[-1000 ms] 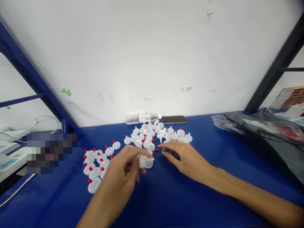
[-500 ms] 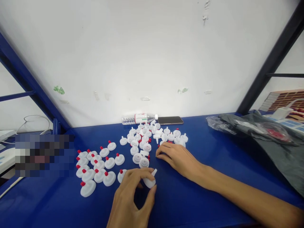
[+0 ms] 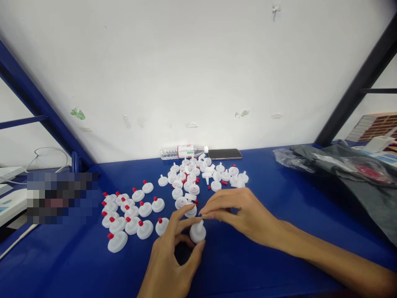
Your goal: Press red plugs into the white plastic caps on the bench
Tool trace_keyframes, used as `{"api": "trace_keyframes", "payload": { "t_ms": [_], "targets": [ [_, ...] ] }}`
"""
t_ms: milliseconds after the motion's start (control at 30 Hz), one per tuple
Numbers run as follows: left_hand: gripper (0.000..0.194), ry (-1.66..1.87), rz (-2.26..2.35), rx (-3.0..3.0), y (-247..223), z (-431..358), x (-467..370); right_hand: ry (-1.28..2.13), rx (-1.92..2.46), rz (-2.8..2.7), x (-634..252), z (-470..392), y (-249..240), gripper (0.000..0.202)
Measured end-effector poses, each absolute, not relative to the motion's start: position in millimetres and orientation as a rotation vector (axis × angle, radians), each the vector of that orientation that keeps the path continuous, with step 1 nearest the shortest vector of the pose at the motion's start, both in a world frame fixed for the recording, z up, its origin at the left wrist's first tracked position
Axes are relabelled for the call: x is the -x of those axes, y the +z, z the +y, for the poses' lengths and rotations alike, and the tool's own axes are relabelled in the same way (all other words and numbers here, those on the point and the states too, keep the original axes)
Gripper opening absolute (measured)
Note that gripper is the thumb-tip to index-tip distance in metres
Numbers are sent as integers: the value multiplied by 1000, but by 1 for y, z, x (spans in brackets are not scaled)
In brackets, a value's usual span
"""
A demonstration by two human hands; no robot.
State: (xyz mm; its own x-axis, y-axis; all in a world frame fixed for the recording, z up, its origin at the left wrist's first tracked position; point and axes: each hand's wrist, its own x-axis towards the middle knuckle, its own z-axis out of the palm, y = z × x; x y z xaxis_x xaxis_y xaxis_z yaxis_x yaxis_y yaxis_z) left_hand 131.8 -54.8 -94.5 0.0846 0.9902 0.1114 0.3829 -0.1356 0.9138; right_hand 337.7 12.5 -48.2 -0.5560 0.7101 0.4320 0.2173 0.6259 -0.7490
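A: Item 1, main pc?
B: White disc point(image 3: 197, 234), narrow spout, qty 1. Pos.: near side, approx. mid, btwn the hands. Spout up, slight tilt, no red cap seen on it. Can't tell if its base touches the blue table point(image 3: 248, 269).

A: Grip?
B: Left hand point(image 3: 170, 252): thumb & fingers curved round, pinching disc by its rim. Right hand point(image 3: 252, 215): fingertips drawn close tog. at/near spout tip; can't tell if they touch it or pinch a small pc.

A: Step in hand?
B: My read: 2-handed work at the spout; left steadies, right does the fine work.

A: Next move calls for?
B: Judged: firm rim hold, spout kept upright, fingertips lined up w/ tip. Risk: disc tips if pushed off-ctr.

A: Adj. stock?
B: Left: capped discs point(image 3: 117, 242), multi. qty, loose group, red tops on. Far side, mid: mixed pile point(image 3: 216, 186), white pcs at assorted angles, loose red caps point(image 3: 224, 183) among them.

A: Outer items?
B: Far edge, by wall: bottle point(image 3: 186, 151), on its side, labelled; phone point(image 3: 225, 154), flat, just R of it. Far right: crumpled see-thru plastic point(image 3: 291, 159), dark grey bag point(image 3: 350, 178) beside.
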Motion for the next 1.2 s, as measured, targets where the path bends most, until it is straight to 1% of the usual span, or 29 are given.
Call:
{"api": "trace_keyframes", "payload": {
  "t_ms": [133, 300, 467, 600, 700, 767, 833, 933, 1000, 1100, 1200],
  "targets": [
    [55, 1045, 1356, -1641, -95, -55, -131, 884, 691, -2171, -334, 8, -52, 18],
    [59, 996, 1362, -1682, -93, -56, -132, 980, 781, -2138, -331, 5, -54, 13],
    [56, 954, 1415, -1829, -93, -55, -132, 1107, 810, -2134, -327, 1, -61, 25],
    [56, 926, 1508, -1885, -93, -55, -132, 1033, 800, -2182, -326, 0, -67, 20],
    [52, 879, 1575, -1961, -95, -56, -130, 1033, 809, -2191, -329, 1, -63, 22],
    [53, 887, 1607, -2050, -99, -58, -124, 1003, 841, -2151, -332, 3, -58, 20],
    [56, 904, 1661, -2140, -103, -59, -113, 918, 899, -2096, -335, 6, -53, 15],
    [54, 889, 1797, -2232, -104, -55, -94, 782, 984, -2041, -338, 11, -51, 24],
    [50, 902, 1919, -2253, -100, -49, -83, 670, 1025, -2029, -342, 15, -50, 25],
    [48, 937, 2083, -2216, -91, -38, -72, 369, 1132, -2026, -352, 25, -47, 23],
    [49, 898, 2138, -2180, -86, -32, -68, 40, 1351, -2053, -367, 36, -40, 19]
  ]
}}
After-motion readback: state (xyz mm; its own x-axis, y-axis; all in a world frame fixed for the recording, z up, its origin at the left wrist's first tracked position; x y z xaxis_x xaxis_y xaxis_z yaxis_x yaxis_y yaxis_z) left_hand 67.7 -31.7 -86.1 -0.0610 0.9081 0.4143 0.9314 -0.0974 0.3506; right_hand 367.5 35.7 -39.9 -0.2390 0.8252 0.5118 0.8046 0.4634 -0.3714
